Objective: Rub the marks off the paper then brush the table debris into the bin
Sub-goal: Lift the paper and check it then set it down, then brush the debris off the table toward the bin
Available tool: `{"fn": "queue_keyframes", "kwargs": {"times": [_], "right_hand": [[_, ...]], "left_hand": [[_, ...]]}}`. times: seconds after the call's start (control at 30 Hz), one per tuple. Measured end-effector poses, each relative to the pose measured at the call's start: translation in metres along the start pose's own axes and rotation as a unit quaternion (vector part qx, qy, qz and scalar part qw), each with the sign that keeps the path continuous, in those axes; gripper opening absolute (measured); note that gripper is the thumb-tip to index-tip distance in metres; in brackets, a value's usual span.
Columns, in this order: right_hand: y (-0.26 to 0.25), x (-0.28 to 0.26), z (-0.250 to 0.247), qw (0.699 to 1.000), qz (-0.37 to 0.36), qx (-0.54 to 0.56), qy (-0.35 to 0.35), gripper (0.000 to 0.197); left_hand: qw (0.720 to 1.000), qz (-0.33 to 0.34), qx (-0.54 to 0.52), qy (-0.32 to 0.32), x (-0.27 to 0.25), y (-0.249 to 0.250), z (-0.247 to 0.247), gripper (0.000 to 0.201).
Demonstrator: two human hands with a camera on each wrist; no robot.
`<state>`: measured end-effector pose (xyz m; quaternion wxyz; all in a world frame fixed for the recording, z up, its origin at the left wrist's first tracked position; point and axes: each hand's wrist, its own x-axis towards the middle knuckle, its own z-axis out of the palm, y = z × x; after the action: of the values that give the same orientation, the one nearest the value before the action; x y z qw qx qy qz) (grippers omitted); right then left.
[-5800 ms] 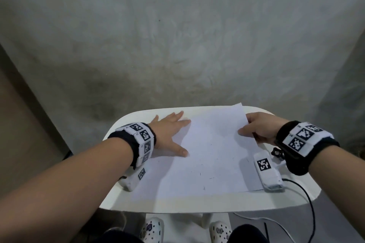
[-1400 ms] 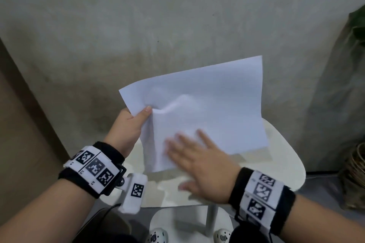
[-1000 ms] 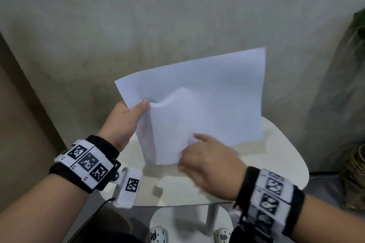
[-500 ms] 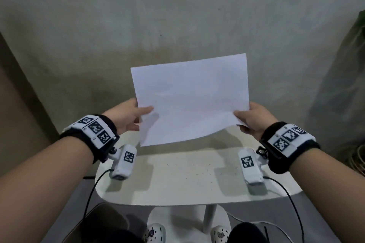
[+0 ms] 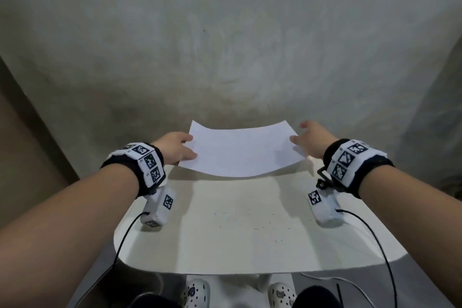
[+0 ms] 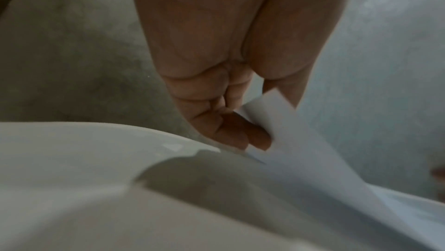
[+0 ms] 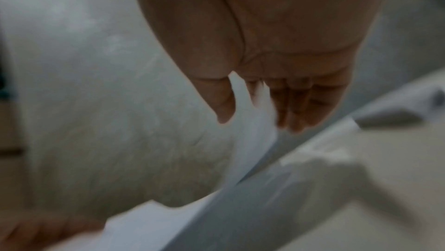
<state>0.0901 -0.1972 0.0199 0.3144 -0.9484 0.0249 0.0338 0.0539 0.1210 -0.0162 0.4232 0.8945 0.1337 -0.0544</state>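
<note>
A blank white paper [image 5: 240, 152] sags nearly flat just above the far half of the white table [image 5: 225, 252]. My left hand [image 5: 185, 147] pinches its left edge, thumb on top and fingers curled beneath; the left wrist view shows this grip on the paper [image 6: 301, 141]. My right hand [image 5: 300, 132] is at the sheet's right edge with fingers straight and spread. In the blurred right wrist view the paper [image 7: 253, 141] runs loosely between thumb and straight fingers. Small dark debris specks [image 5: 250, 222] lie scattered on the table's near middle.
A rough grey wall [image 5: 225, 45] stands close behind the table. Black cables [image 5: 375, 237] trail from both wrist cameras over the table's sides. White shoes [image 5: 195, 292] and the table's pedestal show below the near edge. No bin is in view.
The sheet came down from upright in front of the wall to nearly flat over the table's far side. My right hand's fingers have straightened off its edge; the left still pinches it.
</note>
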Motion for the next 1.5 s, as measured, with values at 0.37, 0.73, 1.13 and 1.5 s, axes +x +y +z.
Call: {"fn": "queue_keyframes", "kwargs": {"times": [0.37, 0.73, 1.13, 1.5], "right_hand": [[-0.017, -0.124, 0.036, 0.816, -0.247, -0.388, -0.349, 0.076], [-0.021, -0.13, 0.024, 0.845, -0.244, -0.276, -0.388, 0.063], [0.096, -0.198, 0.003, 0.933, 0.08, -0.306, -0.174, 0.15], [0.042, -0.194, 0.006, 0.986, -0.079, 0.017, -0.148, 0.069]], "left_hand": [[0.955, 0.0, 0.296, -0.037, 0.005, 0.0, 0.023, 0.076], [0.917, 0.07, 0.387, -0.062, -0.008, -0.007, 0.029, 0.068], [0.92, -0.046, 0.38, -0.09, -0.194, -0.07, 0.017, 0.124], [0.961, 0.123, 0.247, -0.032, -0.19, -0.032, 0.045, 0.131]]}}
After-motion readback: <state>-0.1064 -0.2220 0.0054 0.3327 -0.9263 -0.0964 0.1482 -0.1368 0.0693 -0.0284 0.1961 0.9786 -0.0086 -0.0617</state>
